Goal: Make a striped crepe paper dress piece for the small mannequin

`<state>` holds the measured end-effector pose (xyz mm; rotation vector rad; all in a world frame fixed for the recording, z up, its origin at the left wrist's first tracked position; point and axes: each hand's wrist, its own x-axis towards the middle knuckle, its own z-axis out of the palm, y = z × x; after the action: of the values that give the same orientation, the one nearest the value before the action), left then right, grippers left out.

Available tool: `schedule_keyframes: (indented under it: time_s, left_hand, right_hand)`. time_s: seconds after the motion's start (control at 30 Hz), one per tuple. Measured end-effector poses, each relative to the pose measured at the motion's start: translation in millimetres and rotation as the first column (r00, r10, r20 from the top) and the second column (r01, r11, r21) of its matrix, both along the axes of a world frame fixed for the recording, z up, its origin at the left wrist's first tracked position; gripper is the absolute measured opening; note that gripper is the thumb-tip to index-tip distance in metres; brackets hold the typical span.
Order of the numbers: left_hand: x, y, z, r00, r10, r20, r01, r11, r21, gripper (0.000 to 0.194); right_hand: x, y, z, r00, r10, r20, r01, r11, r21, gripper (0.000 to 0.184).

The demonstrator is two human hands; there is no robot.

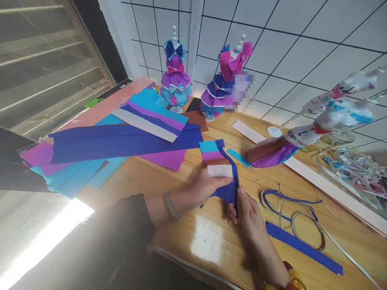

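Note:
My left hand (205,187) pinches a small striped fabric piece (216,157), with bands of light blue, violet, brown and white laid over dark blue. The thumb presses flat on its white band. My right hand (249,211) is closed around dark scissors (236,193), whose handles are mostly hidden by the fingers. Their blades lie along the right edge of the dark blue fabric, beside a narrow blue strip. Close by on the right is a mannequin lying tilted (302,137), wearing a brown and purple skirt (270,153).
Two dressed miniature mannequins, one with a blue bow (175,76) and one with a tiered skirt (216,90), stand at the back. Folded blue fabric (127,141) lies left. A blue strip (302,245), a ring-shaped coil (308,231) and a pale board (317,181) lie right.

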<state>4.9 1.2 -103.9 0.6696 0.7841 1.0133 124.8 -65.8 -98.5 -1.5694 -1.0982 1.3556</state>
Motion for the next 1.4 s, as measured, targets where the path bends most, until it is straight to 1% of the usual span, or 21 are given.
schedule_keyframes:
  time_s: [0.2,0.47,0.63,0.77,0.93,1.0,1.07,1.13,1.17,1.23,1.27,1.3,1.33,1.4]
  left_hand:
    - [2.0,-0.3,-2.1,1.0,-0.011,0.003,0.011,1.0,-0.018,0.03]
    - [1.0,-0.4,3.4,0.999,-0.013,-0.042,0.011,0.999,-0.039,0.027]
    - [2.2,-0.6,1.9,0.999,-0.019,-0.031,0.017,0.999,-0.05,0.029]
    - [1.8,-0.7,3.5,0.999,-0.019,-0.03,0.018,0.999,-0.046,0.029]
    - [1.3,-1.4,5.8,0.998,-0.022,-0.052,0.019,0.998,-0.058,0.031]
    - [0.9,-1.3,6.6,0.999,-0.044,-0.012,0.043,0.997,-0.057,0.033]
    - [-0.6,0.8,7.6,0.994,-0.079,0.078,0.085,0.994,-0.073,0.034]
    - [-4.0,6.1,8.4,0.979,-0.099,0.18,0.123,0.984,-0.127,0.034]
    - [-6.3,9.9,8.8,0.966,-0.121,0.226,0.16,0.974,-0.163,0.036]
    - [-11.9,19.1,9.6,0.932,-0.19,0.31,0.264,0.94,-0.216,0.047]
    - [-15.0,23.8,10.1,0.91,-0.227,0.347,0.315,0.922,-0.224,0.055]
    - [-17.9,28.0,10.7,0.893,-0.244,0.378,0.341,0.914,-0.218,0.059]
    - [-20.5,31.4,11.4,0.88,-0.255,0.4,0.358,0.911,-0.206,0.06]
    - [-24.5,35.3,12.9,0.879,-0.262,0.397,0.353,0.919,-0.176,0.051]
  right_hand:
    - [0.4,-0.4,-1.0,1.0,-0.017,0.01,0.017,1.0,-0.025,0.057]
    - [-0.5,0.3,1.1,1.0,-0.022,0.013,0.022,1.0,-0.016,0.055]
    - [0.3,-0.4,-1.6,0.999,-0.03,0.018,0.03,1.0,-0.009,0.054]
    - [1.4,-0.6,-5.4,0.998,-0.056,-0.02,0.056,0.998,-0.023,0.05]
    - [2.0,-0.6,-5.8,0.999,-0.041,-0.008,0.041,0.999,-0.016,0.049]
    - [2.1,-0.7,-4.4,0.999,-0.044,0.003,0.044,0.999,-0.008,0.049]
    - [2.3,-0.7,-2.2,0.999,-0.045,0.02,0.045,0.999,-0.002,0.049]
    - [2.5,-0.5,0.5,0.998,-0.042,0.044,0.042,0.999,0.001,0.049]
    - [2.5,-0.3,1.8,0.998,-0.038,0.055,0.038,0.999,0.003,0.049]
    - [2.2,-0.1,3.8,0.998,-0.031,0.059,0.031,0.999,0.011,0.049]
    - [2.0,0.0,4.4,0.998,-0.031,0.056,0.03,0.999,0.014,0.049]
    - [1.7,-0.1,4.5,0.998,-0.031,0.054,0.03,0.999,0.018,0.049]
    - [1.5,-0.3,4.3,0.998,-0.031,0.055,0.03,0.999,0.018,0.049]
    - [1.5,-1.1,3.1,0.997,-0.023,0.071,0.022,1.0,0.018,0.05]
